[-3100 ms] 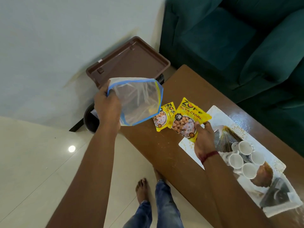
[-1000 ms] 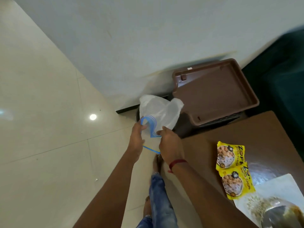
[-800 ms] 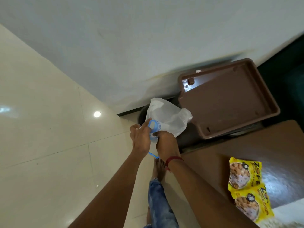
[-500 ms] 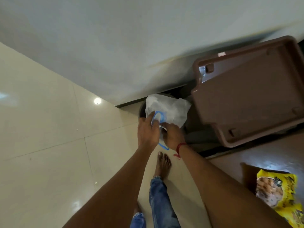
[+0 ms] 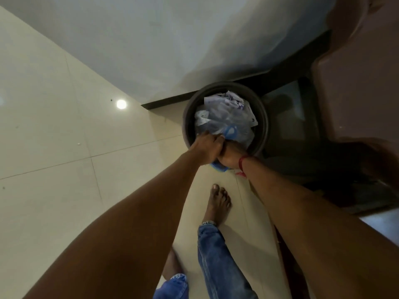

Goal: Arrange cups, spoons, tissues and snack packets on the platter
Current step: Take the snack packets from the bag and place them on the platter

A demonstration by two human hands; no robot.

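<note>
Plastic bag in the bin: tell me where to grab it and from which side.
Pinch the plastic bag by its blue-edged mouth, coming from above at the near rim of the bin; that stiffer edge lies uppermost there, the rest is loose, crumpled film.

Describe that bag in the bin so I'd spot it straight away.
Where the pale wall meets the tiled floor stands a dark round bin. The left hand and right hand meet at its near rim on a crumpled see-through bag. Its blue edging sets it apart from the paler scraps behind it.
</note>
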